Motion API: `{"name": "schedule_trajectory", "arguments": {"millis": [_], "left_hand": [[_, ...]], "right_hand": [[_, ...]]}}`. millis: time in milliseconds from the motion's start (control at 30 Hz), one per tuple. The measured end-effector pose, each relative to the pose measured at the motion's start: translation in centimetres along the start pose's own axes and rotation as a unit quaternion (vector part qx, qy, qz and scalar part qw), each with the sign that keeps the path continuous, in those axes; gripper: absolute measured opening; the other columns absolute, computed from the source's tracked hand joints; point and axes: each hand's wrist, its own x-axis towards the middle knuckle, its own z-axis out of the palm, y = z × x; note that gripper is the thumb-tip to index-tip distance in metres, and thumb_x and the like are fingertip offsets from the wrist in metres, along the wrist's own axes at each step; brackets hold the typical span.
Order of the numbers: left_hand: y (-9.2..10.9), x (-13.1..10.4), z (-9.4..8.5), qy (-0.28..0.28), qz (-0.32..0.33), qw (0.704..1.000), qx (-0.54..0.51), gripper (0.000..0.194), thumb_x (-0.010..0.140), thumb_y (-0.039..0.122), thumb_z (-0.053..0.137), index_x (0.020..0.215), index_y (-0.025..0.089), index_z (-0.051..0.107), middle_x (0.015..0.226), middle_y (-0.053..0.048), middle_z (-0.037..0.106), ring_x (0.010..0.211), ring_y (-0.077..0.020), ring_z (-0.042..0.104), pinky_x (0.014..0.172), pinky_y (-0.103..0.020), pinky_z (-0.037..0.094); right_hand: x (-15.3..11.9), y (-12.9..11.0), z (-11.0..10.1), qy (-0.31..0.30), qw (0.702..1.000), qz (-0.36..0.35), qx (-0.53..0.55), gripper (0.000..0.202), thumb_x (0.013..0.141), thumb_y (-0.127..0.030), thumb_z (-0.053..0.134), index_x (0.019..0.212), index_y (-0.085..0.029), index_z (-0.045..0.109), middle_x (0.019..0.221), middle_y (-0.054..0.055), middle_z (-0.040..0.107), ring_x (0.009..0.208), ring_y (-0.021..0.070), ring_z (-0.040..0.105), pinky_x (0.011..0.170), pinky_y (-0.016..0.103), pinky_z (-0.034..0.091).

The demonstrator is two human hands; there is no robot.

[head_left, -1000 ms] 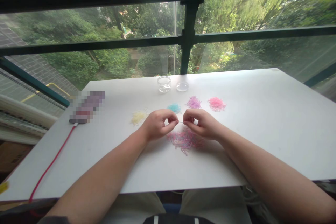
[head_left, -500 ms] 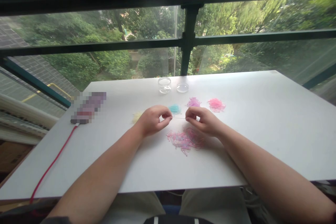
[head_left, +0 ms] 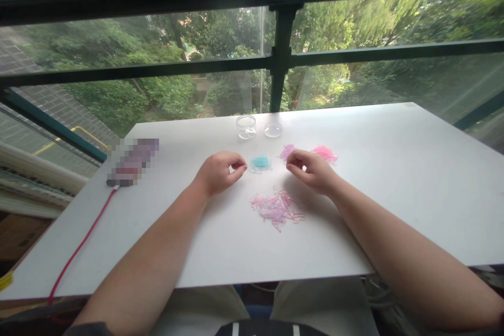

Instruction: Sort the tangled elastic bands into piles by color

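Green-framed windows (head_left: 280, 58) with trees (head_left: 129, 94) behind them stand along the far edge of the broad white tabletop (head_left: 401, 194) in my feed. Near the middle of that surface I see a loose, spread-out heap of thin, translucent pink and lilac strands (head_left: 276, 208), lying in front of both hands and apart from them. Beyond it sits a compact turquoise pile of fine strands (head_left: 261, 162), between the hands and just beside the left fingertips. My view of the light-purple pile of strands (head_left: 287, 153) is partly covered by the right hand, and the bright pink pile of strands (head_left: 324, 154) lies just past its knuckles.

I see the left hand (head_left: 222, 172) with thumb and forefinger brought close in a narrow pinch; I cannot tell whether a strand is between them. The right hand (head_left: 309, 169) is curled the same way, its tips narrow too, and I cannot tell what they hold, if anything.

Farther out, I have a clear round container (head_left: 246, 127) standing beside a clear, flat disc (head_left: 273, 130). Off to the left lies a pixelated, purplish flat object (head_left: 134, 163), with a red cable (head_left: 84, 241) running from it to the near edge.
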Motion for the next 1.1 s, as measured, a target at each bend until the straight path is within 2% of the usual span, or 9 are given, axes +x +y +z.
{"name": "schedule_trajectory", "arguments": {"millis": [100, 200, 367, 633, 900, 1100], "left_hand": [[-0.1, 0.1, 0.4, -0.015, -0.009, 1.0, 0.013, 0.013, 0.078, 0.023, 0.055, 0.076, 0.019, 0.067, 0.075, 0.0, 0.068, 0.071, -0.0134, 0.059, 0.067, -0.024, 0.044], [0.4, 0.2, 1.1, -0.031, 0.006, 0.999, 0.025, 0.013, 0.078, 0.023, 0.056, 0.075, 0.019, 0.068, 0.075, -0.001, 0.068, 0.074, -0.0151, 0.059, 0.07, -0.027, 0.044], [0.8, 0.4, 2.0, -0.042, 0.003, 0.998, 0.036, 0.014, 0.08, 0.025, 0.056, 0.078, 0.02, 0.069, 0.078, -0.002, 0.067, 0.078, -0.0174, 0.058, 0.075, -0.03, 0.043], [0.7, 0.5, 2.3, -0.033, -0.018, 0.999, 0.037, 0.014, 0.08, 0.025, 0.056, 0.079, 0.02, 0.069, 0.079, -0.002, 0.067, 0.079, -0.0178, 0.058, 0.076, -0.031, 0.044], [0.7, 0.5, 2.3, -0.034, -0.042, 0.998, 0.036, 0.017, 0.081, 0.028, 0.055, 0.084, 0.021, 0.071, 0.082, -0.002, 0.069, 0.081, -0.0183, 0.06, 0.076, -0.031, 0.045], [0.9, 0.3, 2.0, -0.026, -0.058, 0.998, 0.026, 0.018, 0.079, 0.025, 0.055, 0.086, 0.02, 0.07, 0.085, -0.002, 0.07, 0.081, -0.0177, 0.06, 0.077, -0.03, 0.046]], "right_hand": [[0.0, 0.0, 0.1, -0.009, 1.0, 0.011, -0.018, 0.006, 0.077, -0.017, 0.052, 0.072, -0.017, 0.053, 0.059, -0.002, 0.05, 0.055, 0.0107, 0.044, 0.053, 0.023, 0.035], [-0.1, -0.6, 0.4, -0.06, 0.997, 0.016, -0.051, 0.008, 0.078, -0.017, 0.051, 0.073, -0.017, 0.057, 0.059, -0.002, 0.053, 0.054, 0.0104, 0.046, 0.052, 0.023, 0.035], [-0.2, -1.8, 0.7, -0.125, 0.987, 0.005, -0.105, 0.014, 0.076, -0.011, 0.052, 0.081, -0.017, 0.064, 0.073, 0.002, 0.063, 0.062, 0.0122, 0.052, 0.058, 0.024, 0.038], [-0.4, -1.9, 0.6, -0.157, 0.981, -0.007, -0.114, 0.028, 0.073, -0.009, 0.056, 0.095, -0.02, 0.069, 0.076, 0.002, 0.062, 0.067, 0.0135, 0.055, 0.064, 0.025, 0.042], [-0.3, -2.3, 0.5, -0.178, 0.978, 0.005, -0.106, 0.02, 0.074, -0.012, 0.059, 0.086, -0.021, 0.072, 0.081, 0.002, 0.062, 0.068, 0.0119, 0.056, 0.065, 0.023, 0.042], [-0.2, -2.0, 0.5, -0.176, 0.978, -0.014, -0.111, 0.012, 0.074, -0.011, 0.06, 0.079, -0.018, 0.069, 0.08, 0.002, 0.063, 0.068, 0.012, 0.055, 0.066, 0.023, 0.042]]}}
